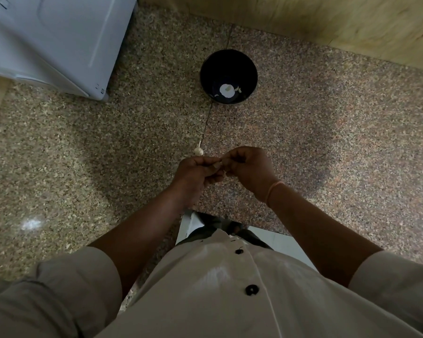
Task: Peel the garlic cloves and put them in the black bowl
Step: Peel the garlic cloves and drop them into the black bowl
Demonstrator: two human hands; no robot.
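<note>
**Peeling one clove in the air, with the bowl waiting ahead**

You are standing close against the granite counter point(327, 142) and holding both hands together just in front of your white shirt point(205, 289). Your left hand point(195, 176) is gripping a garlic clove point(217, 165) with curled fingers, so that it is not turning. Your right hand point(249, 167) is pinching the same clove from the other side, I judge in order to pull the skin away. A thin scrap of skin point(226, 173) is hanging under the place where the fingers are meeting, and the fingers are hiding most of the clove.

Just beyond your left hand, another garlic piece point(198, 150) is lying on the counter, near enough to be taken next. Farther on, well apart from your hands, the black bowl point(249, 69) is standing upright, straight ahead for an easy drop. It is showing pale pieces at its bottom; whether these are peeled cloves I cannot tell. At the far left a white appliance point(47, 40) is standing.
</note>
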